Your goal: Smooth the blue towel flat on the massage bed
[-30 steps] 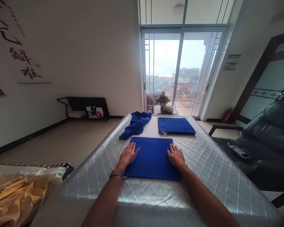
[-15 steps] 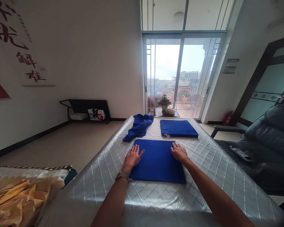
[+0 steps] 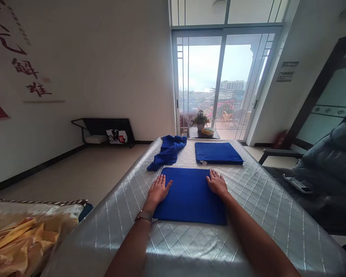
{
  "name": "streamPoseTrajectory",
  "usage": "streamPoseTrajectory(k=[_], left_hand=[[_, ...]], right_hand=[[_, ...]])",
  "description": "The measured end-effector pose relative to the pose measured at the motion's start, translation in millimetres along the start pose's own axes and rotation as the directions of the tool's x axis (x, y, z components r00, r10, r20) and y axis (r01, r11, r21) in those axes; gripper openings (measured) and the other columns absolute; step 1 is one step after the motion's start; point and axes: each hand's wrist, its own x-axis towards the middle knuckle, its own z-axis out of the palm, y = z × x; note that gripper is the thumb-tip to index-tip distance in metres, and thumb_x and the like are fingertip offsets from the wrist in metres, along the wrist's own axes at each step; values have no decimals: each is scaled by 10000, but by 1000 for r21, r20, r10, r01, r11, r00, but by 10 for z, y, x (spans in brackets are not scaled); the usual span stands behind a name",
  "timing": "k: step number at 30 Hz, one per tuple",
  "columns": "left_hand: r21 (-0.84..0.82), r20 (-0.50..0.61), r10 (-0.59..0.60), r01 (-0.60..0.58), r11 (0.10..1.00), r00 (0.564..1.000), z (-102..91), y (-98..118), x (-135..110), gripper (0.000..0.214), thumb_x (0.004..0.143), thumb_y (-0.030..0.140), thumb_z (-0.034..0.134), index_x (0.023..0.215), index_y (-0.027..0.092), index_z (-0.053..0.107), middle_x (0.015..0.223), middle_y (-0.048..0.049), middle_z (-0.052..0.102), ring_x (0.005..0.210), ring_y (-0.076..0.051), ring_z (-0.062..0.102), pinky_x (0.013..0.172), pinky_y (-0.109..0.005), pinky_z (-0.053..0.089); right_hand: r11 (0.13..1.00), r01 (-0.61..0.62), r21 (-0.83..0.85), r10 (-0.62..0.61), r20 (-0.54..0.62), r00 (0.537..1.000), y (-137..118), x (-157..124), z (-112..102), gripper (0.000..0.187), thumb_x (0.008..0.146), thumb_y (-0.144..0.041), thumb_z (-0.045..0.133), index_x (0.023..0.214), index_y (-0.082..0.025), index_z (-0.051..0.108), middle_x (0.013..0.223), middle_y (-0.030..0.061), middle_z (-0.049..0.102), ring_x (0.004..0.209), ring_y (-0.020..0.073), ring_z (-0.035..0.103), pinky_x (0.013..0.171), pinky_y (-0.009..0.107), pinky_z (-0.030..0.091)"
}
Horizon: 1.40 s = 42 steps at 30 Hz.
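Note:
A flat, rectangular piece of blue cloth (image 3: 190, 198) lies on the silver quilted table cover (image 3: 187, 242) in front of me. My left hand (image 3: 159, 190) rests open on its left edge, fingers pointing away and thumb spread inward. On the upper right edge lies my right hand (image 3: 217, 182), also open with flat fingers. Beyond it sits a neat blue cloth stack (image 3: 218, 152) with a small white tag at its near left corner. A crumpled blue cloth (image 3: 168, 151) lies at the far left of the table.
A dark padded armchair (image 3: 331, 173) with a grey device on its seat stands at the right. Yellow cloth (image 3: 23, 242) lies heaped at the lower left. Beyond the table, a potted plant (image 3: 200, 118) stands before the sliding glass door (image 3: 219, 77).
The view has tilted down slightly. Both hands stay flat on the cloth's side edges, with only a slight shift; the other cloths have not moved.

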Motion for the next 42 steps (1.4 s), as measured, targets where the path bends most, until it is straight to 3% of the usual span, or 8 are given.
streamPoseTrajectory(k=[6,9,13,18,23,27,38,42], left_hand=[[79,-56,-79,83,993,995,-39,-66,-10,825,1004,620,118,1531,19,324,1600,-191,317,1499,-267,272,1230,-430,205],[131,-100,-4,17,991,995,-79,105,-35,822,1006,609,118,1517,9,353,1595,-196,325,1498,-277,274,1231,-426,211],[95,-34,245,-241,966,969,-80,690,-77,734,1016,589,161,1515,110,406,1593,-128,361,1489,-254,300,1223,-410,254],[-8,-69,492,-494,870,868,40,1657,-12,678,1026,568,174,1524,167,399,1589,-106,376,1489,-254,301,1229,-447,237],[-115,3,440,-437,892,898,168,2150,271,709,1035,539,118,1538,97,350,1582,-156,379,1487,-240,305,1225,-415,244],[-121,47,355,-347,930,934,239,1959,460,745,1018,578,81,1535,123,364,1602,-142,342,1508,-246,249,1234,-456,199],[6,26,79,-79,997,997,97,645,609,760,1009,595,129,1558,97,300,1635,-137,262,1522,-243,201,1240,-427,148],[21,2,-8,8,1000,1000,45,317,623,754,1015,570,158,1546,57,313,1621,-177,279,1513,-267,230,1232,-435,172]], right_hand=[[1000,8,22,-8,-4,1000,-9,-7,0,664,1013,-427,172,1595,-109,178,1665,52,145,1528,167,89,1222,378,27],[999,6,42,-6,-14,1000,-13,-8,8,667,1011,-428,179,1593,-101,187,1663,55,154,1527,177,101,1223,384,30],[998,16,66,-14,-28,1000,-17,-8,14,659,1012,-418,198,1586,-95,216,1656,69,183,1525,190,121,1225,390,32],[997,51,49,-50,-27,998,20,-29,10,632,1015,-369,210,1588,-104,213,1657,85,181,1526,193,116,1224,400,52],[995,101,-10,-101,9,995,85,-36,32,626,991,-291,262,1596,-143,201,1669,40,116,1530,181,84,1225,385,68],[998,61,34,-61,-19,998,55,-26,32,625,1009,-333,189,1593,-110,201,1661,57,158,1526,187,116,1225,395,80],[998,24,66,-23,-9,1000,-5,-38,-19,647,1013,-394,201,1588,-98,209,1658,52,161,1525,182,117,1227,386,44],[997,17,69,-17,-5,1000,-1,-34,-15,643,1018,-399,200,1590,-105,202,1659,55,164,1526,172,111,1226,373,27]])
